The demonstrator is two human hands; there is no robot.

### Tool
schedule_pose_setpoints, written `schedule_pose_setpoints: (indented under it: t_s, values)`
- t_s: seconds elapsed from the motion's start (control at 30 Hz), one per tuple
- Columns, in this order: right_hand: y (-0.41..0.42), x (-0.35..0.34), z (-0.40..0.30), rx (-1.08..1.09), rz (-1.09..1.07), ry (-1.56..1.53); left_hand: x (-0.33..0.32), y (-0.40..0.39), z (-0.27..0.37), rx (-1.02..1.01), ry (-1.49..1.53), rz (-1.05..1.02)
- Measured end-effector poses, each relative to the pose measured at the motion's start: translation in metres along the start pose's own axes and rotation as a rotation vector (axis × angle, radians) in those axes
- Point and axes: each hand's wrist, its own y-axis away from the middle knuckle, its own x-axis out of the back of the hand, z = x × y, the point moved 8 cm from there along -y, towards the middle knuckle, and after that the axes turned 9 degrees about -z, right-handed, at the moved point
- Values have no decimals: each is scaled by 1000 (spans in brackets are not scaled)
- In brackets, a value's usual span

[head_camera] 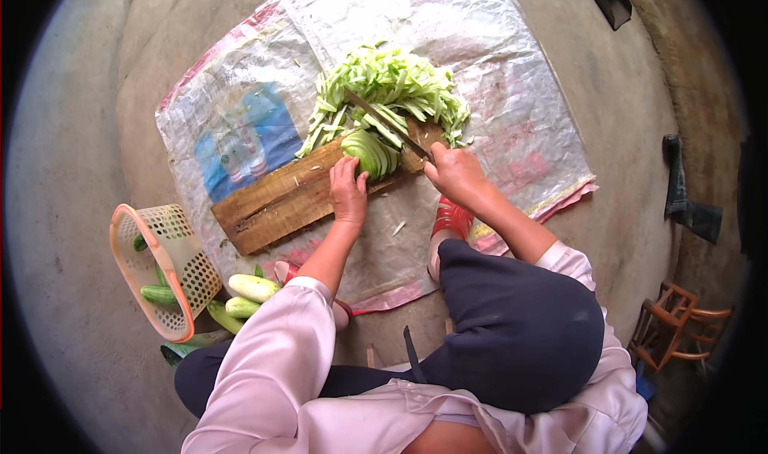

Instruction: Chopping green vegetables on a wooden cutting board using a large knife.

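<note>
My left hand (349,195) presses its fingertips on a fanned stack of green cucumber slices (369,154), which lies on a wooden board (282,199). In my right hand (453,172) is the handle of a long-bladed knife (384,120). The blade slants up and left across the board, just beyond the slices. Cut strips lie along the blade's near side. A large heap of pale green cucumber strips (390,76) spreads past the far edge of the board onto a plastic woven sheet (468,28).
A perforated plastic basket (201,268) lies tipped on its side at left, with green cucumbers (159,295) inside. Several pale cucumbers (253,287) lie beside it, near my left foot. Small wooden chairs (678,325) stand at the right. Dark cloth (690,205) lies farther up.
</note>
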Motion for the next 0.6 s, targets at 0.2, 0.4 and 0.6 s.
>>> schedule_pose_setpoints:
  t_s: [0.2,0.4,0.6]
  values:
    - [7,-10,8,-16,-49,15,-4,0,-4,-2,6,-4]
    - [24,10,-10,-51,16,-118,3,2,-4,-7,-22,6]
    - [28,-8,21,-137,-66,3,-4,0,-3,5,0,-26]
